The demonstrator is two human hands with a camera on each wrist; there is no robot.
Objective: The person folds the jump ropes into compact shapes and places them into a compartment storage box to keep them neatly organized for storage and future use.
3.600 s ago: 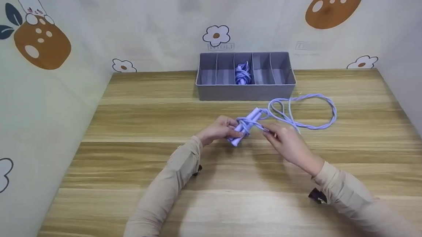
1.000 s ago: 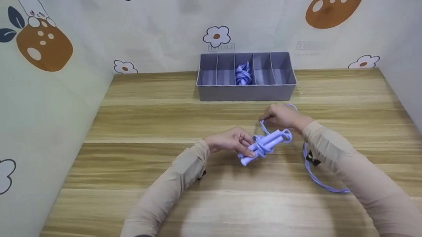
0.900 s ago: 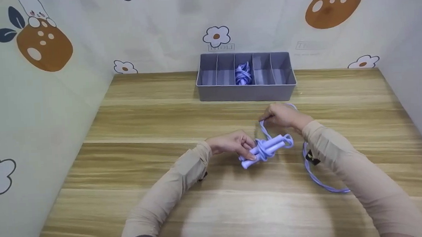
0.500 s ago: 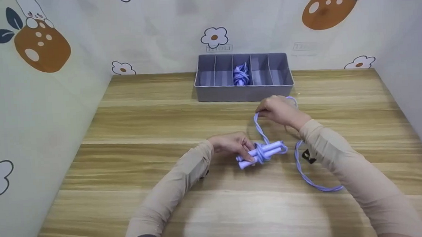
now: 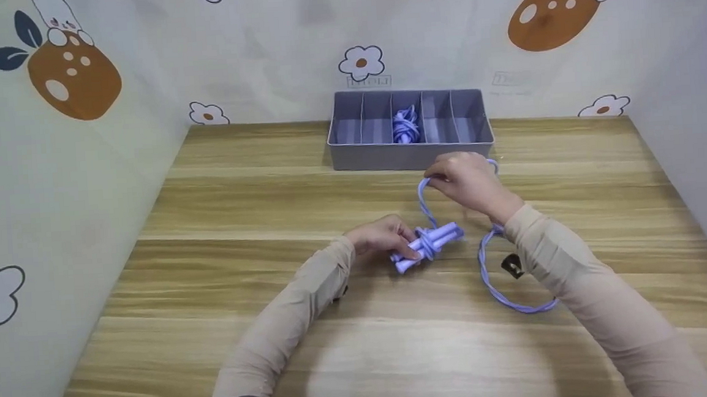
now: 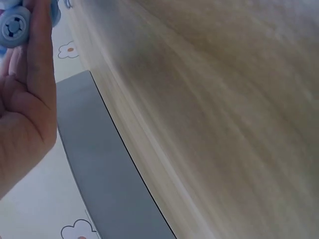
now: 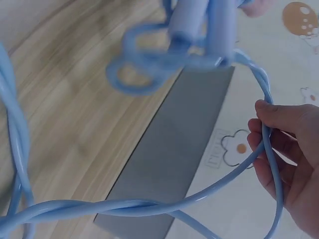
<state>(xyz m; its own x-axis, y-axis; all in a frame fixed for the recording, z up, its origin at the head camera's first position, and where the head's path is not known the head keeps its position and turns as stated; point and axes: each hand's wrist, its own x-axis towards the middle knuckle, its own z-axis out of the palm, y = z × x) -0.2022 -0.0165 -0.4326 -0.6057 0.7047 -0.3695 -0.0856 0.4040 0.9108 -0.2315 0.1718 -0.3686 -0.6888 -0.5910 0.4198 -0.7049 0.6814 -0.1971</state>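
A lavender-blue jump rope has its two handles [image 5: 446, 232] side by side, with cord wound round their middle. My left hand [image 5: 383, 233] grips the handles at their flared ends; in the left wrist view a round handle end [image 6: 14, 27] sticks out beside the fingers. My right hand [image 5: 468, 180] pinches the twisted cord between thumb and fingers, above and beyond the handles. From there a length of cord [image 5: 423, 200] curves down to the winding. The right wrist view shows the doubled cord [image 7: 263, 82] running through the right hand, with the blurred handles [image 7: 222, 30] above.
At the back of the wooden table [image 5: 226, 317] stands a grey divided box [image 5: 381, 155], close behind my right hand. Its middle compartment holds another wound jump rope [image 5: 406, 128]. Loose cord [image 5: 486, 276] loops on the table, partly under my right forearm. Patterned walls enclose the table.
My right hand has risen from beside the handles towards the box, drawing cord up with it. More cord is wound round the handles. The loose loop has come nearer the right forearm.
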